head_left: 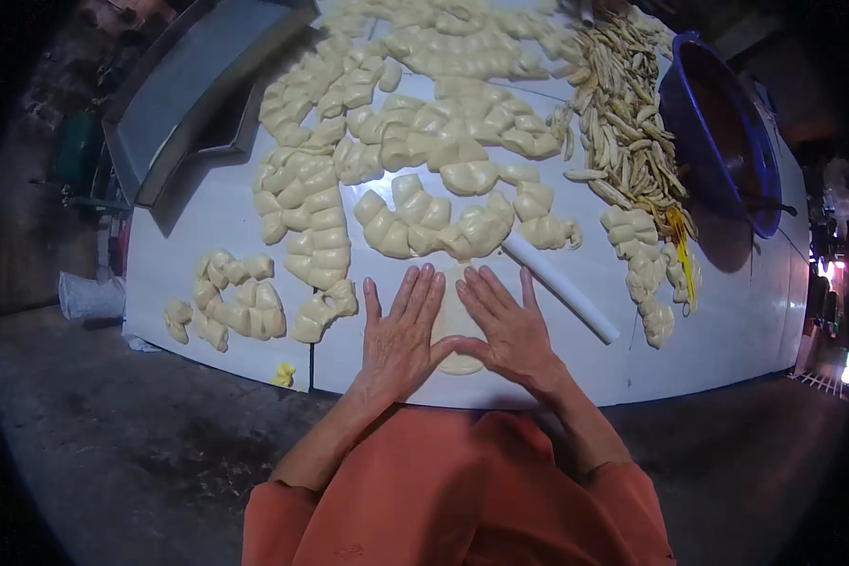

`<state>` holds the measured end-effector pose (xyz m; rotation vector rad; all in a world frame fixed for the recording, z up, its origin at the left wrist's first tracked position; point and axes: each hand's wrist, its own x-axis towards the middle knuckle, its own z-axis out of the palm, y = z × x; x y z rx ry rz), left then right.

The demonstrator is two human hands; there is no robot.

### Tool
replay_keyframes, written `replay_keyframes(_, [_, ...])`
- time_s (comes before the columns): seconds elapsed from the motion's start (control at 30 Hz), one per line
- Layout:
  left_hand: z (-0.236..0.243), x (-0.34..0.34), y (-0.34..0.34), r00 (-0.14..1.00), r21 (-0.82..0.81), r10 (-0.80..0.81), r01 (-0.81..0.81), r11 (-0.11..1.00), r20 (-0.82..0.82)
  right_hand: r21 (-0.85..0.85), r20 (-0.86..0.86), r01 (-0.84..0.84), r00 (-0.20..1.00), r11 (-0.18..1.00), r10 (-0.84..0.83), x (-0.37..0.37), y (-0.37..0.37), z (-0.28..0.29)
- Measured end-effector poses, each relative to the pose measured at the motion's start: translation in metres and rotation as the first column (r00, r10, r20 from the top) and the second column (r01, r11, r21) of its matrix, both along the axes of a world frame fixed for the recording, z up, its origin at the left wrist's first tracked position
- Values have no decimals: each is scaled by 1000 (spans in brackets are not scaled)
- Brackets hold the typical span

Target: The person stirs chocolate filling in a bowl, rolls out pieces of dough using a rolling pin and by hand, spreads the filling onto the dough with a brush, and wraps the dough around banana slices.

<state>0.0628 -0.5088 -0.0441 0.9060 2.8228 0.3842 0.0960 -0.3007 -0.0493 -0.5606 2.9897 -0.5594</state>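
Observation:
My left hand point(401, 338) lies flat with its fingers stretched out, at the near edge of the white table. Mirroring it, my right hand point(507, 330) is also spread flat, and the two thumbs meet. Under and between them is a thin, flattened piece of pale dough point(461, 364), mostly covered by the hands. Just beyond the fingertips sits a curved cluster of soft dough lumps point(434, 222). A smooth white rolling pin point(561, 291) rests slantwise to the right of my right hand, touching neither hand.
More dough lumps point(316, 212) spread across the white table point(377, 363). A heap of pale finger-shaped pieces point(623, 104) lies at the far right, beside a blue basin point(687, 113) with brownish contents. Metal trays point(193, 85) stand at the far left. A yellow scrap point(284, 374) lies near the front edge.

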Motion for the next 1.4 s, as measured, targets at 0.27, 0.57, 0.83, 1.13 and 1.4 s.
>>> replay_keyframes(0.27, [12,55,-22,956,37,-251,249,968,153,77,104,-261,962,962,253,54,8,9])
replay_keyframes(0.57, [17,68,-38,952,-13,-204,213,977,228,39,188,-235,956,971,224,66,23,20])
replay_keyframes(0.83, [34,41,-30,972,92,-191,180,979,138,73,-204,459,876,885,-437,29,64,13])
replay_keyframes(1.13, [31,-38,58,986,303,-91,131,944,-143,172,-513,685,676,708,-529,11,155,36])
replay_keyframes(1.4, [14,-86,148,973,350,-123,187,918,-197,-152,-173,285,935,946,-309,-55,114,3])
